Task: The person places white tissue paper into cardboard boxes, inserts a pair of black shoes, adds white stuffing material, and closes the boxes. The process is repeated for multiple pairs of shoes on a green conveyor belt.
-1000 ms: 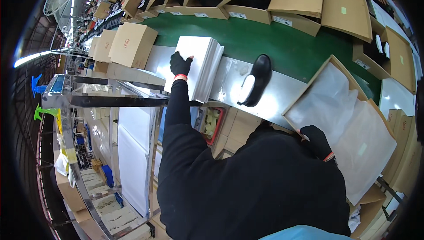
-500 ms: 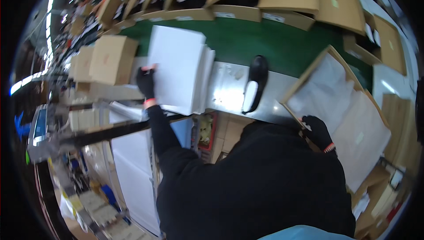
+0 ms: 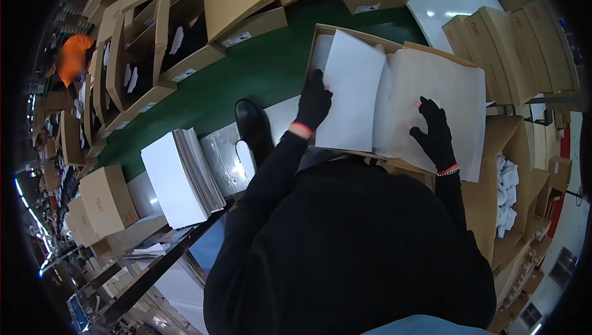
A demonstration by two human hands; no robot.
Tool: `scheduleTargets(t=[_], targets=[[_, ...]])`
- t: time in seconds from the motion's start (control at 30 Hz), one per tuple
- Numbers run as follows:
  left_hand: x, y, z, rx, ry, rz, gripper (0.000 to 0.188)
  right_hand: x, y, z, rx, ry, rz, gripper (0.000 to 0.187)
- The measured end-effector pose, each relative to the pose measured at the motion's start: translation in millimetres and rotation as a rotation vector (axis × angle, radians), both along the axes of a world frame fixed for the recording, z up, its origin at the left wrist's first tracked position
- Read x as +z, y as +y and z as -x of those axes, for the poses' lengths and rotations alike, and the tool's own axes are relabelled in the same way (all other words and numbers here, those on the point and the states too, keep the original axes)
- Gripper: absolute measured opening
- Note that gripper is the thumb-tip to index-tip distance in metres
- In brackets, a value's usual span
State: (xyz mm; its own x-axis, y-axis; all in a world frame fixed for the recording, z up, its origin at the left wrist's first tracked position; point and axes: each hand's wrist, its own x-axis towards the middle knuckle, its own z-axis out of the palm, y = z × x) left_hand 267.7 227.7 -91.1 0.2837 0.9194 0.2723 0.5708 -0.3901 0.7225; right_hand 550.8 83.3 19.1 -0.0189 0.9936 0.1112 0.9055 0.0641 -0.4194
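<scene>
An open cardboard shoe box [image 3: 312,48] sits before me at the right, lined with white tissue paper [image 3: 459,98] that spreads over its right side. A stiff white sheet [image 3: 351,88] lies over the box's left part. My left hand [image 3: 314,102], in a black fingerless glove, grips the sheet's left edge, thumb on top. Fingers spread, my right hand [image 3: 433,133] in a similar glove rests on the tissue paper. A black shoe [image 3: 251,126] with white paper in its opening lies on the metal table left of the box. Farther left is a stack of white sheets [image 3: 176,181].
Open shoe boxes with black shoes [image 3: 243,33] line the far side of the green belt [image 3: 203,98]. Closed cartons [image 3: 108,199] stand at left. At right are stacked boxes [image 3: 496,51] and a carton of crumpled paper [image 3: 507,196]. A person in orange [image 3: 73,57] is far left.
My left hand has come from the stack to the box with a white sheet. My right hand has left the box's edge and opened over the tissue paper. The view has turned right.
</scene>
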Motion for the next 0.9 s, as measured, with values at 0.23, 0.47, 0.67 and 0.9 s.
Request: scheduleTargets(t=[0.23, 0.47, 0.67, 0.9], targets=[[32, -6, -37, -0.043, -0.057, 0.146, 0.046, -22, -47, -52, -0.242, -0.042, 0.039, 0.068], [-9, 14, -53, -0.052, 0.016, 0.358, 0.05, -23, -17, -64, -0.183, -0.11, -0.024, 0.073], [69, -8, -2, -0.239, 0.649, -0.106, 0.081, -73, -30, -84, -0.159, -0.305, 0.153, 0.1], [60, -38, 153, -0.345, 1.476, 0.499, 0.089, -95, -35, -95, -0.177, -0.197, 0.286, 0.103]])
